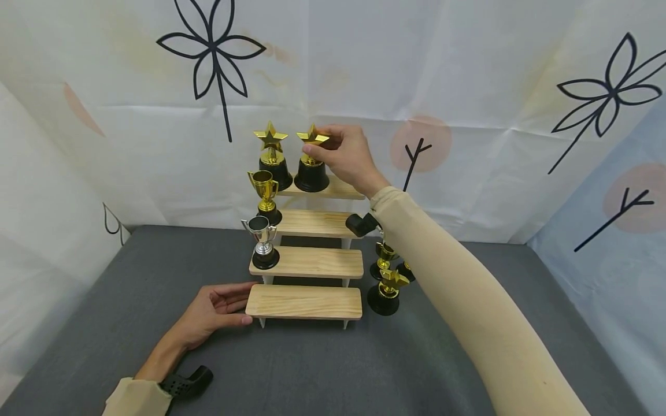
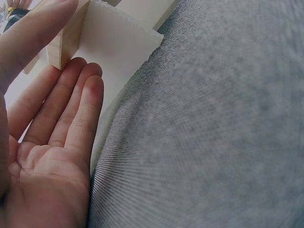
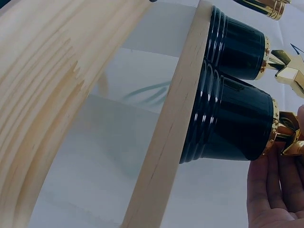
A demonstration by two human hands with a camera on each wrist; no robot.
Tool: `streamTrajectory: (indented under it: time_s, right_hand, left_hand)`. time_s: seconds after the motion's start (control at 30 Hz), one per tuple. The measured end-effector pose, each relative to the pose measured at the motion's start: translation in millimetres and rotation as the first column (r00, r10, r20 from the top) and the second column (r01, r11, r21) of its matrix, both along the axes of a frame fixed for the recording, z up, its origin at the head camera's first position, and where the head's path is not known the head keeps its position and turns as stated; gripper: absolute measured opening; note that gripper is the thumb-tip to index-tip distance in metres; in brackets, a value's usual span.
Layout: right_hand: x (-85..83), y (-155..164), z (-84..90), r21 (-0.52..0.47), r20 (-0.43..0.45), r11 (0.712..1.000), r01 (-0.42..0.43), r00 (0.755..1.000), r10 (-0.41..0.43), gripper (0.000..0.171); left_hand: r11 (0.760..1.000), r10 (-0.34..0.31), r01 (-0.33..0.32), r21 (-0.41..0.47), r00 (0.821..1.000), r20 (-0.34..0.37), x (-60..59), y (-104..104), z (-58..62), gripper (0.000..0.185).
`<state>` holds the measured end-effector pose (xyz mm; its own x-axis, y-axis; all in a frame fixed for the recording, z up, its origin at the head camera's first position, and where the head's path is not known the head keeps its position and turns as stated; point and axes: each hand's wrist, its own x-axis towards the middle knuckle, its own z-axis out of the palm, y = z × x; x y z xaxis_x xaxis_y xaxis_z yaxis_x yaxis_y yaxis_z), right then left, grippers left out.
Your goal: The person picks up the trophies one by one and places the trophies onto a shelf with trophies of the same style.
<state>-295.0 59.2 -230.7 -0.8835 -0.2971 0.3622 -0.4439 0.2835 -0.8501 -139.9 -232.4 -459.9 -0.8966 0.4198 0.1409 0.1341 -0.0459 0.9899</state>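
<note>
A wooden four-tier stand (image 1: 304,301) stands on the grey surface. On its top tier, my right hand (image 1: 347,151) pinches a gold star trophy (image 1: 312,173) near its star; the black base appears to rest on the board. Another star trophy (image 1: 276,167) is just left of it, the bases nearly touching. Lower down at the left ends stand a gold cup trophy (image 1: 266,196) and a silver cup trophy (image 1: 264,245), one per tier. My left hand (image 1: 208,315) touches the left end of the bottom tier with fairly straight fingers (image 2: 88,102).
Right of the stand are another star trophy (image 1: 384,294) and a gold cup trophy (image 1: 384,260); my right forearm partly hides more there. A white patterned cloth (image 1: 338,58) hangs behind the stand. Black wrist devices (image 1: 187,382) are on both wrists.
</note>
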Motion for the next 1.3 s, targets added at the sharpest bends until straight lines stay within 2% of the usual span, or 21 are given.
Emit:
streamTrajectory:
  time_s: [0.37,0.8,1.3]
  right_hand:
    - [-0.3,-3,0.3,-0.011,-0.006,1.000,0.003,1.000,-0.003,0.042]
    - [2.4,-1,3.8,-0.046,0.028,0.999,-0.011,1.000,0.012,0.043]
    - [8.3,19,1.5,-0.100,0.018,0.995,-0.008,1.000,0.010,0.046]
  left_hand:
    - [1.000,0.010,-0.010,-0.020,1.000,0.016,0.3,0,0.9,0.070]
    - [1.000,0.005,-0.005,-0.014,1.000,0.011,-0.4,0,0.0,0.070]
    - [1.000,0.007,-0.007,-0.010,1.000,0.005,-0.8,0,0.0,0.071]
